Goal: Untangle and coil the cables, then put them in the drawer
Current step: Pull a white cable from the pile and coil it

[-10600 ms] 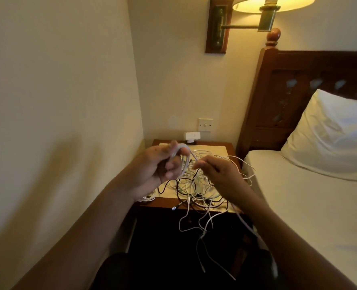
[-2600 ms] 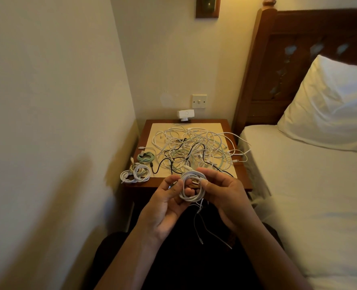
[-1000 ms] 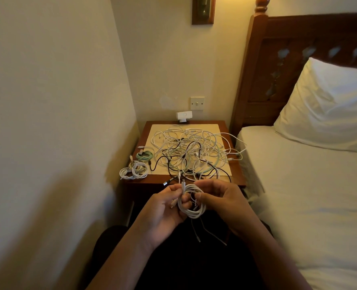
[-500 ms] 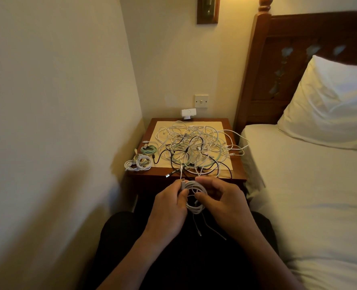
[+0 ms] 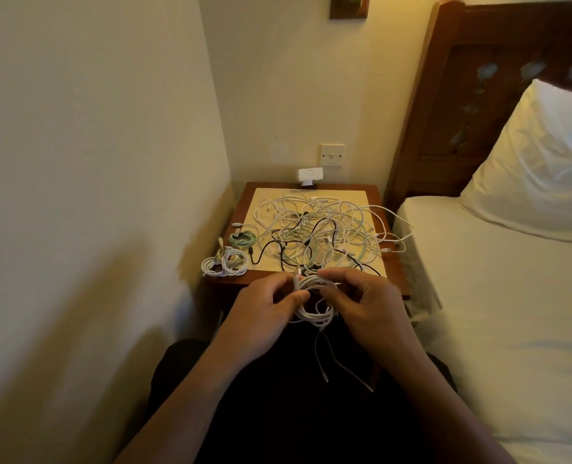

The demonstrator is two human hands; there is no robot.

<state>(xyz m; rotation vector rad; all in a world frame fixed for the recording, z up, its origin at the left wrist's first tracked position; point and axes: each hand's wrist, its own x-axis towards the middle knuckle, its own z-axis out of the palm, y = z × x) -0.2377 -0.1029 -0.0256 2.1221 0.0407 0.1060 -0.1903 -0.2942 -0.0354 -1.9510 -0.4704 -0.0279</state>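
Worry here, I'd say: left hand (image 5: 264, 313) and right hand (image 5: 368, 306) pinch the thin white cable coil (image 5: 314, 313); dangling ends (image 5: 325, 378) could snag, unravelling it.

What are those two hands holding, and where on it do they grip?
A coiled white cable: the left hand pinches the loops' left side, the right hand their right side.

I'm seeing a thin white cable coil (image 5: 314, 316) pinched between the left hand (image 5: 261, 316) and the right hand (image 5: 371, 309), wound in several loops, with two loose tails dangling below. Behind it on the wooden nightstand (image 5: 242, 209), a tangled heap of white, black and pale green cables (image 5: 324, 236) sprawls, with loops spilling over the right edge. Left of the heap lies a mint-green coiled cable (image 5: 242, 238). At the front left corner are small white coiled cables (image 5: 226, 262), bunched together.
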